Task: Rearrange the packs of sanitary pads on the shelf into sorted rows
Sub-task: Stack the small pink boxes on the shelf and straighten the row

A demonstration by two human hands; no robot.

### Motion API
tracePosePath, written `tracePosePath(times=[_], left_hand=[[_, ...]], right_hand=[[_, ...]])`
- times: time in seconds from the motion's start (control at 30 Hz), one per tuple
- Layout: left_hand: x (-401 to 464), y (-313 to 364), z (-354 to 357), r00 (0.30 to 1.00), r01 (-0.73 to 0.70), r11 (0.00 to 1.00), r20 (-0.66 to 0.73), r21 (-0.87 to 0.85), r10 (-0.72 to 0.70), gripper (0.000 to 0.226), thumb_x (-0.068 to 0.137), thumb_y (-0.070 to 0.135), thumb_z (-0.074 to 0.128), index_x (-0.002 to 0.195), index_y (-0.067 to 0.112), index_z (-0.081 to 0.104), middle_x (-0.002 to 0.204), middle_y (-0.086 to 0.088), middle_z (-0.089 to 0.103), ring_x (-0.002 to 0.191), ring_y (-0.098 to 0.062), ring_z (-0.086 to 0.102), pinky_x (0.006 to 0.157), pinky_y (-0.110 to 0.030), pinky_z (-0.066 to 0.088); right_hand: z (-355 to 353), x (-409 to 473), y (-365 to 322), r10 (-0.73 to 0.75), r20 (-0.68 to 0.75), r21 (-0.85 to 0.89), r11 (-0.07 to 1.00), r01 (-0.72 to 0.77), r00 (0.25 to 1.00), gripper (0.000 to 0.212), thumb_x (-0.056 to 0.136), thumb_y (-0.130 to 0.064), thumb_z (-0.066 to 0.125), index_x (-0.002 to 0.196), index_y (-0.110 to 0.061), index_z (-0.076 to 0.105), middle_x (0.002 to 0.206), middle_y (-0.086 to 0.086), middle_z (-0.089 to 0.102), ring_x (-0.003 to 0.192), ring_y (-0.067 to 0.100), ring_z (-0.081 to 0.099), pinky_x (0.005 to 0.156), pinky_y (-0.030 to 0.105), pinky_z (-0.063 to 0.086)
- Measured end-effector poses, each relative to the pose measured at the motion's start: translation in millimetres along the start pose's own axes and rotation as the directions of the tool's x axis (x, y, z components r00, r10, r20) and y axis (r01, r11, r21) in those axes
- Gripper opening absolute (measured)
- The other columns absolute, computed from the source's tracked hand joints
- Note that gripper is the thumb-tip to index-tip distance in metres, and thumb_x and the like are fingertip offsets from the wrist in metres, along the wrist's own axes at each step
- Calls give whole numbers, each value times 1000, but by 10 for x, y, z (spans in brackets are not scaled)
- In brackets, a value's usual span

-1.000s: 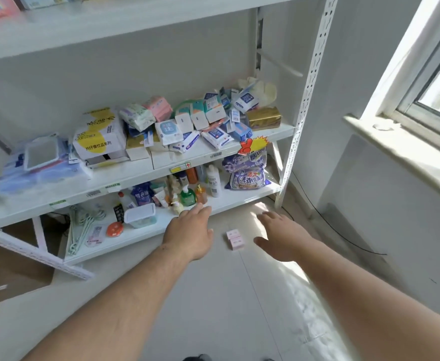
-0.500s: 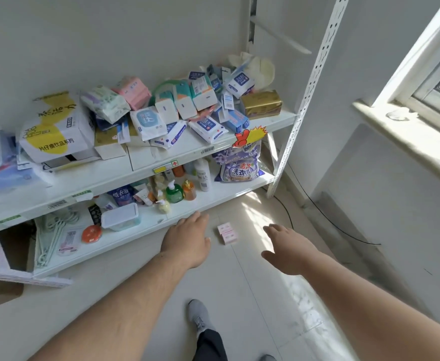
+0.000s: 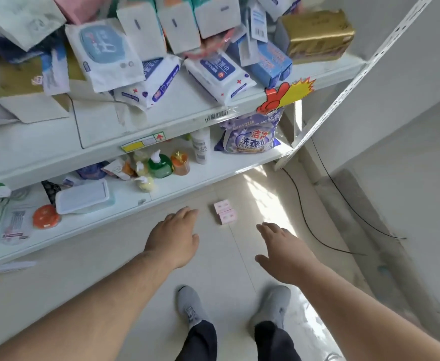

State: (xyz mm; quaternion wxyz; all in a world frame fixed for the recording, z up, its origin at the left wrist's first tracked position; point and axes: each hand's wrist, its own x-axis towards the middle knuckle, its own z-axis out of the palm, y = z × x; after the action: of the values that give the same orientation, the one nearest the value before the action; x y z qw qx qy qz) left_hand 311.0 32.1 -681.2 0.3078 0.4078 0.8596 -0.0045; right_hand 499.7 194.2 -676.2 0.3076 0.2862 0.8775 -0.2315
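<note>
A jumbled heap of sanitary pad packs (image 3: 159,56), white, blue and pink, covers the white middle shelf (image 3: 177,118). One white pack with a blue oval (image 3: 104,53) leans on top; a gold pack (image 3: 315,35) lies at the right end. A small pink pack (image 3: 225,211) lies on the floor in front of the bottom shelf. My left hand (image 3: 174,237) hovers just left of it, fingers straight, holding nothing. My right hand (image 3: 282,252) hovers to its lower right, fingers relaxed and empty.
The bottom shelf (image 3: 182,188) holds a purple detergent bag (image 3: 250,136), small bottles (image 3: 161,165), a white lidded box (image 3: 83,196) and an orange lid (image 3: 45,217). A perforated upright post (image 3: 343,82) stands at the right. A black cable (image 3: 317,230) runs along the floor. My grey shoes (image 3: 190,306) stand below.
The view has dropped and closed in on the shelf. Both hands have come nearer the pink pack on the floor, and my feet have come into view.
</note>
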Motion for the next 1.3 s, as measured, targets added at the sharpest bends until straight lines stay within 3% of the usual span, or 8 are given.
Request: tracePosePath(times=[0.3, 0.67, 0.87, 1.1, 1.3], left_hand=[[1563, -357, 1651, 998, 58, 998, -11, -33, -58, 61, 98, 33, 46, 153, 24, 21, 159, 10, 21, 139, -16, 33, 107, -30, 35], [3502, -861, 3613, 998, 54, 998, -42, -36, -56, 68, 93, 29, 58, 152, 23, 25, 159, 4, 22, 140, -24, 33, 109, -38, 37], [4215, -992, 4097, 997, -24, 999, -79, -35, 21, 72, 90, 25, 63, 151, 25, 26, 162, 5, 16, 141, -25, 31, 110, -35, 34], [4567, -967, 4302, 996, -60, 998, -73, -31, 58, 72, 88, 22, 67, 150, 25, 30, 161, 4, 17, 141, -25, 31, 110, -35, 32], [4710, -929, 4379, 997, -46, 998, -68, -32, 44, 66, 89, 21, 66, 146, 22, 34, 149, 0, 37, 132, -26, 40, 104, -40, 41]], right_hand=[[1204, 2078, 796, -31, 7, -11, 999, 32, 999, 77, 96, -36, 57, 157, -21, 13, 162, -6, 18, 143, 21, 30, 113, 33, 34], [2810, 4250, 1532, -66, -48, -42, 997, 64, 997, 87, 93, -32, 62, 158, -18, 5, 165, -3, 8, 144, 22, 27, 108, 39, 41], [3214, 4954, 1689, -135, -106, -82, 989, 126, 985, 80, 90, -25, 63, 154, -21, 14, 165, -3, 7, 140, 25, 32, 100, 40, 46], [3431, 5071, 1828, -171, -115, -115, 981, 158, 978, 59, 97, -21, 56, 149, -22, 28, 165, 0, 10, 138, 28, 35, 96, 39, 48], [3459, 5143, 1865, -201, -157, -89, 978, 189, 967, 52, 95, -22, 57, 142, -19, 35, 162, -2, 20, 132, 26, 43, 94, 40, 50]])
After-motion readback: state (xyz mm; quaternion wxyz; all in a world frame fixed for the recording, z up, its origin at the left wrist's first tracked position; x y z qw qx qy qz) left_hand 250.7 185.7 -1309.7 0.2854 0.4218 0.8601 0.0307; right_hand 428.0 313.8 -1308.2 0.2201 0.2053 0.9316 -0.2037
